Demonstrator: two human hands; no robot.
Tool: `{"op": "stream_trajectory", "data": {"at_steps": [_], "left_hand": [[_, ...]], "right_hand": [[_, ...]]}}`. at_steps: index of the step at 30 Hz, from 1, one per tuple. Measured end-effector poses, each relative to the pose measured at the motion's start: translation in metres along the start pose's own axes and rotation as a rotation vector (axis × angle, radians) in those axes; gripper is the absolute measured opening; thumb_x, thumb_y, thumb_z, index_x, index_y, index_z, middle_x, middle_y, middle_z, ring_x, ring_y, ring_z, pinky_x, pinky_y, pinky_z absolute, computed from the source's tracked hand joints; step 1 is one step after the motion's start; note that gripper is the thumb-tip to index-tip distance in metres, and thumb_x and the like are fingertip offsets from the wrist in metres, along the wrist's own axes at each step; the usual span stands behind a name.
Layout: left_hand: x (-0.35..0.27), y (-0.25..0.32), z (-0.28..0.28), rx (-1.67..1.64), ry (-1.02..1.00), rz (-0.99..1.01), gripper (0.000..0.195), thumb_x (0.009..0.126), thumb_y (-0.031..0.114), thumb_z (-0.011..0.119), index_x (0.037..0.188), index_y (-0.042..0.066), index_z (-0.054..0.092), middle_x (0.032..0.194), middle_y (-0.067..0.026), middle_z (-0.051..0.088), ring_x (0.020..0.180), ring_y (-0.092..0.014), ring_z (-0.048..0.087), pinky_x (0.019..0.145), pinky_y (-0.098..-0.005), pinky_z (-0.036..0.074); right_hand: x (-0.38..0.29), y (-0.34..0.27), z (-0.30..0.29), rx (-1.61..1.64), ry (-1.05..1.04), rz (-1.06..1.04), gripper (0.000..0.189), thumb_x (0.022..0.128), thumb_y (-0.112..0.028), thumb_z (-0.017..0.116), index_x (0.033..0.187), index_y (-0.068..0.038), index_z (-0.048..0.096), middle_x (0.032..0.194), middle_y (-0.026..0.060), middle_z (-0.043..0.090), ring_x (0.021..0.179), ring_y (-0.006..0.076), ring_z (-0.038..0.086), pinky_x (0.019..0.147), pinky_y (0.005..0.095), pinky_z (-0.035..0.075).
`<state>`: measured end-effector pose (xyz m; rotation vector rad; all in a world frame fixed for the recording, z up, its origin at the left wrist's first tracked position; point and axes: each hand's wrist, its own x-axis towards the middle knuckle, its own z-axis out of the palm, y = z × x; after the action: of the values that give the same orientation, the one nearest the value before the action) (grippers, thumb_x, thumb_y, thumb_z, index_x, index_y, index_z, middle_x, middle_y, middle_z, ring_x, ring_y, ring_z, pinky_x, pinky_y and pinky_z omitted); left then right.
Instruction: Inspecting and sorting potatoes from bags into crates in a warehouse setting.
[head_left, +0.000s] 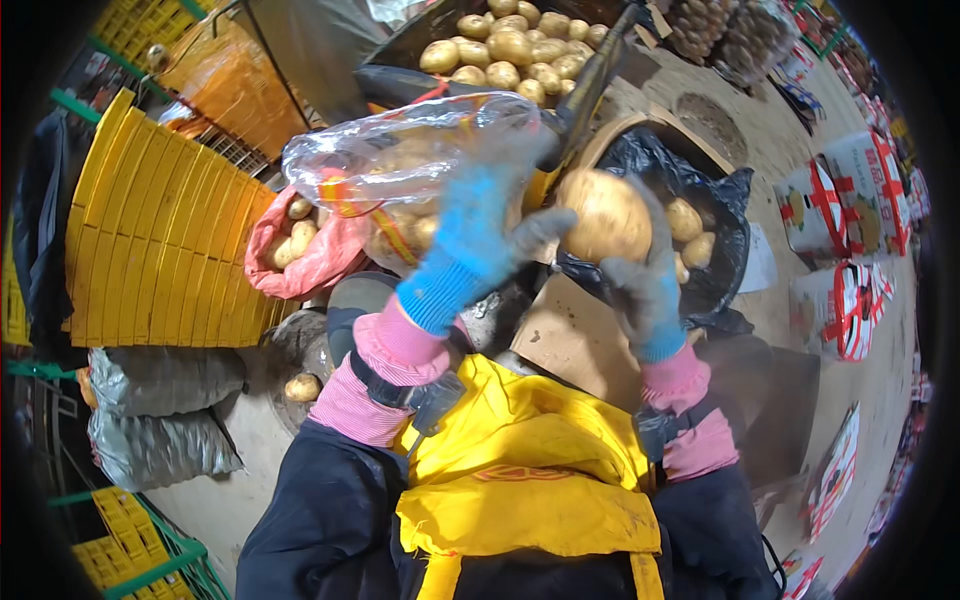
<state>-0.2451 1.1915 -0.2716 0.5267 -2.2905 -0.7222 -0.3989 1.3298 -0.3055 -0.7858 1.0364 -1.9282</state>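
My right hand (643, 281), in a blue glove with a grey palm, grips a large potato (606, 216) in front of me. My left hand (491, 206), gloved the same way, is blurred; its thumb points toward the potato and its fingers are spread before a clear plastic bag (330, 157) with potatoes in it. I see nothing in the left hand. Beyond the hands, a black tray heaped with potatoes (510, 46) stands tilted toward me. To the right, a container lined with a black plastic bag (720, 274) holds several potatoes (684, 220).
A pink bag (337, 259) with potatoes sits left of the clear bag. Nested yellow crates (172, 240) and grey sacks (161, 442) stand further left. One potato (302, 388) lies low on the left. Cardboard (577, 337) is before my apron; printed cartons (870, 195) are at right.
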Motion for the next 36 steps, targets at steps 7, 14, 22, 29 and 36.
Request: {"op": "stream_trajectory", "data": {"at_steps": [7,14,22,29,36], "left_hand": [[-0.025,-0.061,-0.059,0.502,-0.160,-0.140,0.030,0.074,0.015,0.074,0.103,0.010,0.069,0.092,-0.0129,0.066,0.089,-0.034,0.062,0.080,-0.0428,0.048],[-0.028,-0.046,-0.055,0.355,0.050,0.041,0.031,0.066,0.004,0.064,0.097,0.011,0.068,0.094,-0.0133,0.066,0.092,-0.035,0.062,0.077,-0.0427,0.047],[-0.018,-0.069,-0.043,0.091,0.032,-0.094,0.034,0.068,-0.008,0.061,0.101,0.000,0.066,0.104,-0.0180,0.067,0.103,-0.034,0.062,0.094,-0.0397,0.047],[0.001,-0.057,-0.028,-0.167,0.144,-0.411,0.028,0.082,-0.006,0.067,0.110,-0.004,0.063,0.113,-0.0140,0.064,0.105,-0.020,0.062,0.090,-0.0329,0.050],[0.009,-0.064,-0.014,-0.106,0.055,-0.360,0.028,0.080,-0.004,0.068,0.108,-0.003,0.066,0.104,-0.0123,0.068,0.097,-0.018,0.065,0.087,-0.0301,0.051]], "right_hand": [[0.128,0.018,0.084,-0.364,-0.386,0.016,0.072,0.074,-0.013,0.080,0.138,-0.003,0.047,0.121,0.0127,0.061,0.108,0.0198,0.062,0.091,0.0306,0.052],[0.189,0.062,0.070,-0.672,-0.649,0.250,0.040,0.089,-0.017,0.069,0.126,-0.003,0.061,0.098,0.0055,0.069,0.079,0.0115,0.066,0.074,0.0240,0.054],[0.181,0.044,-0.247,-1.219,-0.073,0.488,0.029,0.084,-0.027,0.071,0.098,-0.002,0.068,0.076,0.0067,0.069,0.064,0.0188,0.064,0.061,0.0294,0.053],[0.079,0.154,-0.269,-1.864,-0.178,0.727,0.087,0.063,-0.052,0.079,0.129,0.001,0.055,0.126,0.0294,0.059,0.118,0.0386,0.057,0.100,0.0421,0.046],[0.080,0.123,-0.290,-0.710,-0.051,0.975,0.072,0.089,-0.060,0.057,0.126,0.001,0.056,0.100,0.0238,0.070,0.076,0.0300,0.071,0.063,0.0358,0.057]]}}
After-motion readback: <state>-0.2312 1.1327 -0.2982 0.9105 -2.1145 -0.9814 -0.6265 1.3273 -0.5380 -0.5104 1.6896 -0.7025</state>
